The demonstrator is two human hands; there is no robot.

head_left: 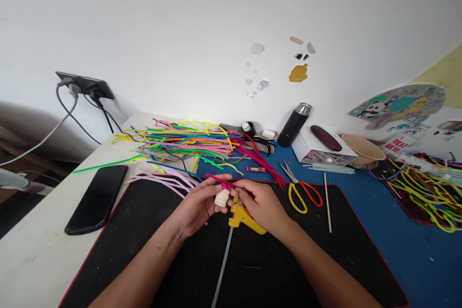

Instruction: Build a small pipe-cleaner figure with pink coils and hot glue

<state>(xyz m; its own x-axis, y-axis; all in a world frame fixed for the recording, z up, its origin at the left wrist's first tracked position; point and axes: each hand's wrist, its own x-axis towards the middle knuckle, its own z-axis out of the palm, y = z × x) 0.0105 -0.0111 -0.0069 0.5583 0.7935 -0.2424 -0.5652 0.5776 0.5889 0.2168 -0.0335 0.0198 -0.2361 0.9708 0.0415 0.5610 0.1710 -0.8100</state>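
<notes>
Both of my hands meet over the middle of a black mat (151,255). My left hand (200,204) is closed around a small cream-coloured coiled piece (222,197). A magenta pipe cleaner (218,179) lies across the top of that piece, and its free end points to the upper left. My right hand (260,202) pinches the pipe cleaner's other end with thumb and forefinger. Just below my hands, a yellow hot glue gun (247,219) rests on the mat, with a long translucent glue stick (223,264) sticking out of it towards me. My right hand partly covers the gun.
Piled pipe cleaners (187,142) lie behind the mat. Scissors (301,190) and a thin wooden stick (327,202) lie to the right. A phone (96,199) is at the left. A black flask (294,125) and white box (321,147) stand by the wall.
</notes>
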